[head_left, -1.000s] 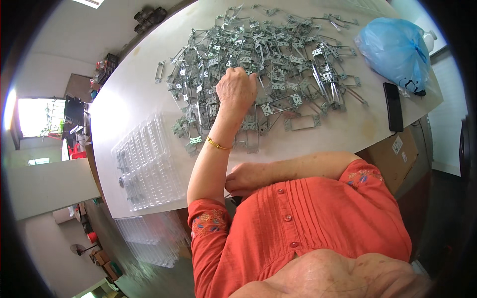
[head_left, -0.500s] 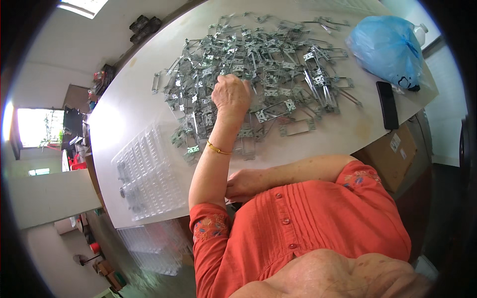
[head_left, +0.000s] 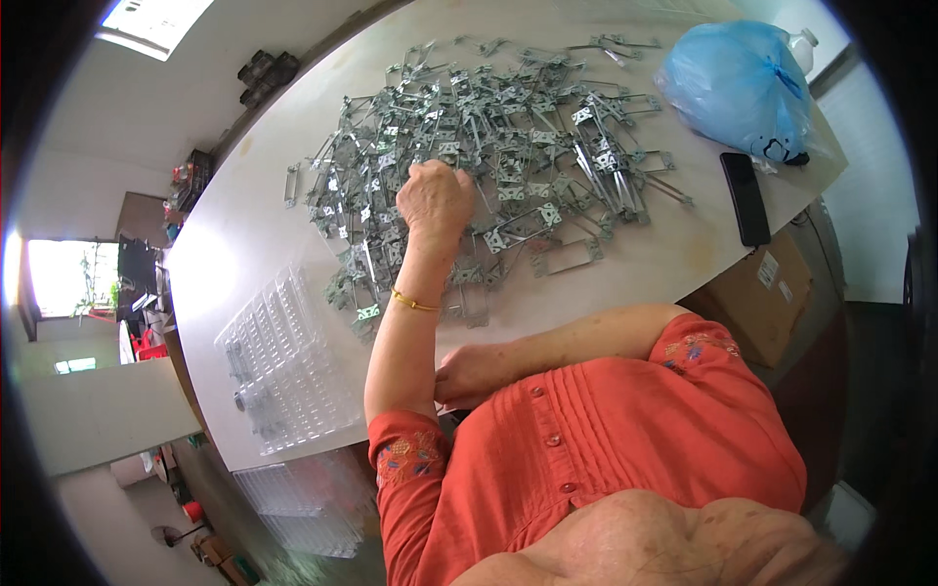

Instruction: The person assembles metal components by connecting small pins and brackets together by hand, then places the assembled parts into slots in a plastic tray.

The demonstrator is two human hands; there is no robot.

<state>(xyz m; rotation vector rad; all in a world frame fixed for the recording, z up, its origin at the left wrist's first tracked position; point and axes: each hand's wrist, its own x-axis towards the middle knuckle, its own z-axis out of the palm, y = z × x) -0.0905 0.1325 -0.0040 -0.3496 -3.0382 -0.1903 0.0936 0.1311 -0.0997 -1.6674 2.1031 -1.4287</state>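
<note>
A wide heap of grey metal brackets (head_left: 528,137), flat end plates joined by thin rods, is spread over the white table. My left hand (head_left: 436,198), with a gold bracelet (head_left: 414,301) on its wrist, rests over the near middle of the heap. Its fingers are curled down among the brackets, and their tips are hidden. Close to the table's front edge is my right hand (head_left: 467,377), partly behind my left forearm. The fingers there look curled in, and what they hold, if anything, cannot be made out.
Clear plastic trays (head_left: 288,361) lie on the table at left, more (head_left: 303,503) below its edge. At right are a blue plastic bag (head_left: 733,88), a white bottle (head_left: 803,49) and a black phone (head_left: 746,200). A cardboard box (head_left: 762,298) stands below the right edge.
The whole view has shifted slightly, with the heap and table a little further left. My left hand sits slightly lower over the heap, still curled. My right hand stays near the table edge.
</note>
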